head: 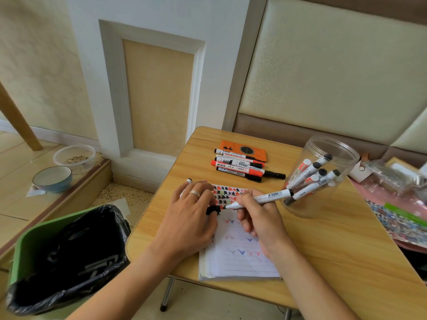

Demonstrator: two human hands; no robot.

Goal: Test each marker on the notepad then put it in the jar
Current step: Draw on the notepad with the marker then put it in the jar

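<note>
— While I stand this close, what stays hidden from you?
— The left hand (188, 212) covers the notepad's (240, 252) left edge, and a white marker end (189, 180) pokes out beyond its fingers; I cannot tell how much of it lies underneath. Dark sticks in the green bin's (46, 229) black liner are too dim to name.
— And the hands?
— The left lies on the page, ringed finger straight, thumb and forefinger pinching a black cap (213, 210). The right hand (256, 214) is curled round an uncapped white marker (261, 198), tip close to the cap above the red and blue ticks.
— The rest?
— A clear plastic jar (323, 179) stands on the counter (335, 245) just right of the notepad, holding several markers. More markers (240, 166) lie beyond the pad, against an orange case (242, 148).
</note>
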